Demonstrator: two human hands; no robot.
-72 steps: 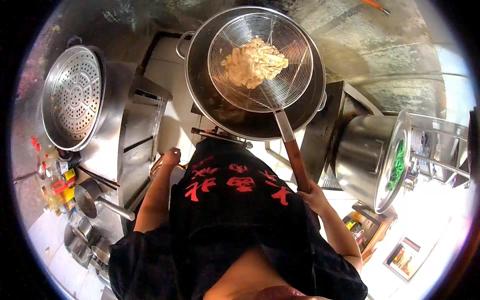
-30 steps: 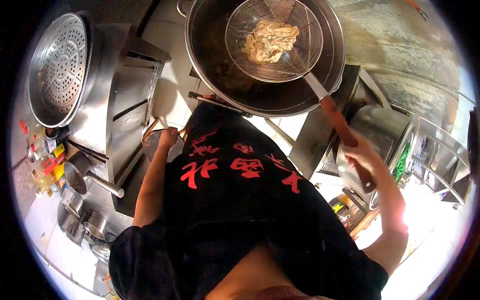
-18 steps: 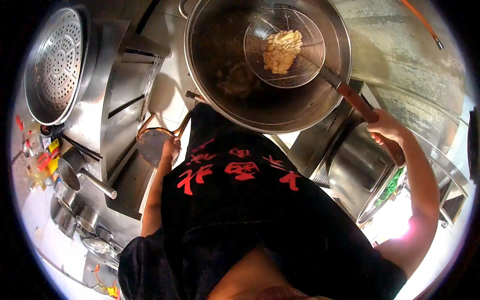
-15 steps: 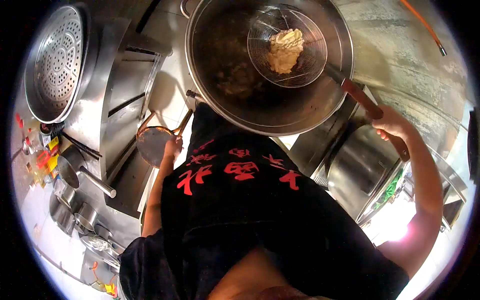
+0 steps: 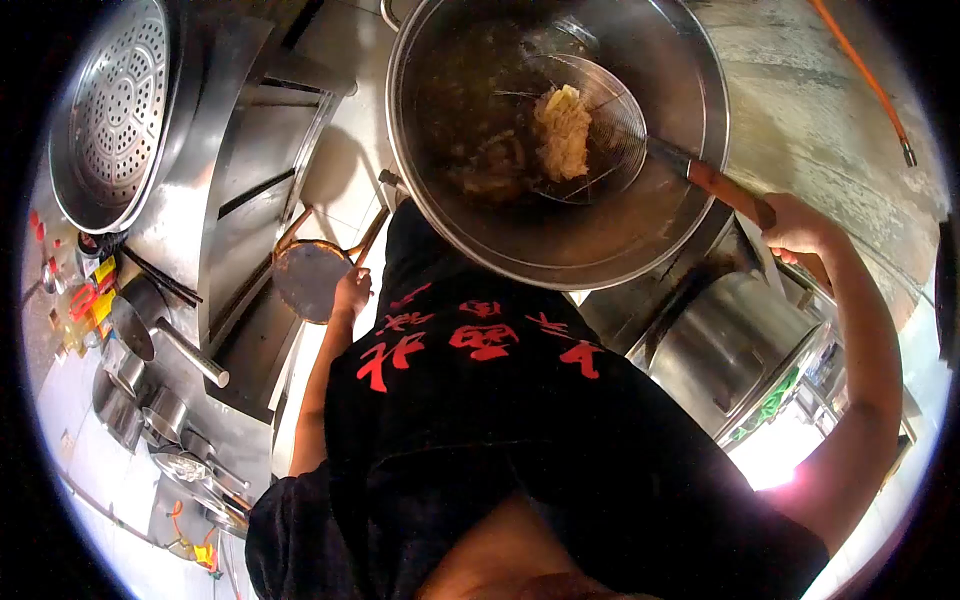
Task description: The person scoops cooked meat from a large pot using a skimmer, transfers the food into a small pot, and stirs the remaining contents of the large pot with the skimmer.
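Observation:
My right hand (image 5: 802, 228) is closed around the wooden handle (image 5: 730, 192) of a wire-mesh skimmer. The skimmer's mesh bowl (image 5: 620, 125) is tilted inside a large metal pot, carrying a pale brown, ragged lump of food (image 5: 563, 135). The lump reaches the lower part of the mesh, close to the dark liquid. The wide pot (image 5: 560, 272) holds this liquid, with more brownish pieces (image 5: 490, 165) at its surface. My left hand (image 5: 352, 290) hangs low with fingers loosely curled, nothing visible in them. Beyond it stands a round-topped stool (image 5: 312, 280); whether they touch I cannot tell.
A perforated steamer tray (image 5: 118, 110) sits at upper left. Several bottles (image 5: 85, 305) and metal pots (image 5: 168, 410) stand along the left counter. A tall steel pot (image 5: 725, 340) is at the right, below my right forearm. An orange hose (image 5: 865, 75) hangs at upper right.
The skimmer has tipped and lowered within the pot, and the lump has slid toward its lower edge. My right hand keeps its grip. The left hand has hardly moved.

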